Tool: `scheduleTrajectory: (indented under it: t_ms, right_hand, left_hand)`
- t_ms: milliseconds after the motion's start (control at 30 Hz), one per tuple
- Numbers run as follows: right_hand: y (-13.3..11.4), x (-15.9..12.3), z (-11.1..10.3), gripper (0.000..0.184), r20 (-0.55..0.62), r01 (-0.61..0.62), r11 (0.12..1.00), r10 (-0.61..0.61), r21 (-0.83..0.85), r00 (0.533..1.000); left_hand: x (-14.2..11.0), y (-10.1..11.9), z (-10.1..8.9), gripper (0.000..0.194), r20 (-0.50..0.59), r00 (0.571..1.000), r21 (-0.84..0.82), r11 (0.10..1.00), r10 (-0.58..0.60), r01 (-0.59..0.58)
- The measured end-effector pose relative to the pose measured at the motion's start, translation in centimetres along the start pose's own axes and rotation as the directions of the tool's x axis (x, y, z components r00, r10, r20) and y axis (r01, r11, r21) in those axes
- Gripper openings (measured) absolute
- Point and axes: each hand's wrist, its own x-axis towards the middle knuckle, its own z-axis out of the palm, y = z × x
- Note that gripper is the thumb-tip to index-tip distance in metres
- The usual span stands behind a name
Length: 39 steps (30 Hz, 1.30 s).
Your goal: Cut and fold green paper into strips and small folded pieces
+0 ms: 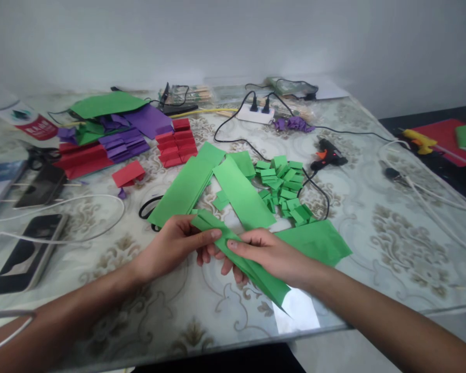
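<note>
While pinching folded green paper in left grip and right grip, with loose green strips just beyond, seems busy creasing; next, probably needs even pressure along the fold.

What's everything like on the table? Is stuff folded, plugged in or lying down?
Green paper strip: folded, held in both hands
Left hand: gripping the strip
Right hand: gripping it too
Small green paper pieces: folded, loosely heaped
Red paper pieces: folded
Power strip: two plugs in
Black glue gun: lying down
Nearer smartphone: screen up
</note>
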Motion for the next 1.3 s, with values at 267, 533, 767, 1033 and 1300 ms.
scheduleTrajectory:
  t_ms: [267,533,767,1033,1300]
  right_hand:
    - [-0.6,-0.2,-0.5,0.037,0.057,-0.045,0.999,0.045,0.003,0.997]
    - [-0.7,-0.2,-0.5,0.039,0.051,-0.042,0.998,0.045,-0.043,0.998]
    - [-0.7,-0.4,-0.2,0.036,0.048,-0.104,0.993,0.101,0.057,0.994]
    - [-0.2,0.1,0.0,0.04,0.073,-0.083,0.994,0.078,0.066,0.994]
    - [-0.1,-0.2,0.0,0.039,0.059,-0.1,0.991,0.095,0.085,0.994]
  left_hand:
    - [0.0,0.6,-0.2,0.029,0.038,0.999,-0.039,0.998,-0.038,0.039]
    - [-0.2,0.8,-0.4,0.029,0.054,0.996,0.006,0.997,-0.071,0.071]
    - [-0.2,0.6,-0.6,0.033,-0.022,0.999,0.045,0.998,-0.032,0.033]
    - [-0.4,-1.0,0.6,0.044,0.048,0.995,0.036,0.996,-0.083,0.082]
    - [-0.2,-0.2,-0.3,0.043,0.048,0.997,0.096,0.994,-0.062,0.057]
